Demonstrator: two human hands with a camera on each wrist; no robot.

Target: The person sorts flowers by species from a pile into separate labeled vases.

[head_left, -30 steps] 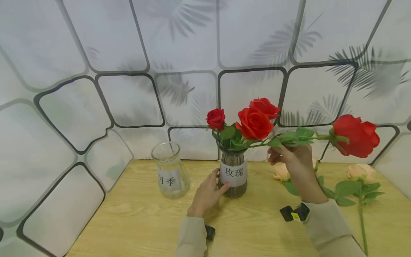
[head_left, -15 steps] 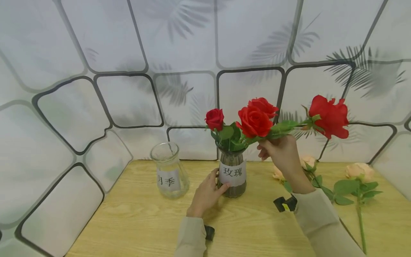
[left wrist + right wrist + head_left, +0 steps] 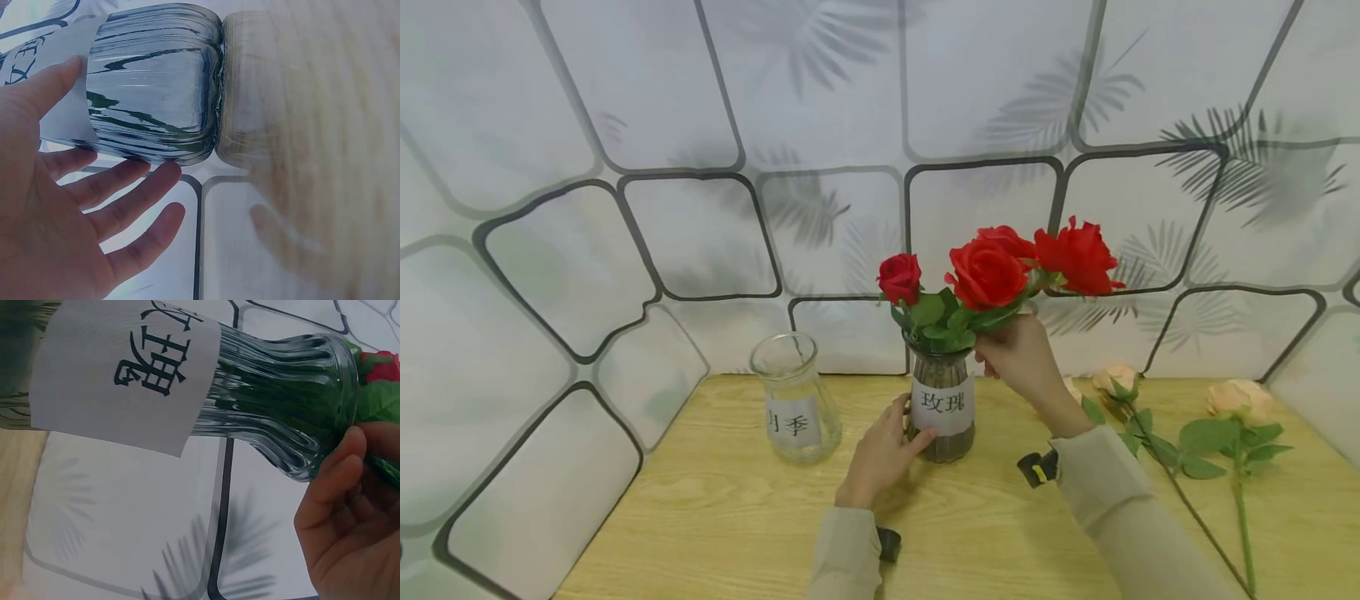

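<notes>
A ribbed grey glass vase [image 3: 943, 446] with a white paper label stands upright on the table, several red roses [image 3: 987, 275] in it. My left hand [image 3: 882, 457] holds its lower left side, thumb on the label and fingers along the glass, as the left wrist view shows. At the vase's right rim my right hand [image 3: 1021, 357] grips the stem of a red rose [image 3: 1081, 258], whose bloom leans right beside the others. In the right wrist view the right fingertips [image 3: 355, 440] are right at the rim; leaves and the hand hide the held stem.
A clear glass vase [image 3: 805, 392] with another label stands to the left. Peach flowers [image 3: 1240, 400] with green leaves and long stems lie on the right of the wooden table [image 3: 715, 517]. A patterned backdrop [image 3: 842, 233] rises behind it.
My right hand has moved left and slightly up to the vase's rim, and the held rose has swung from nearly level to more upright beside the others. My left hand has stayed on the vase.
</notes>
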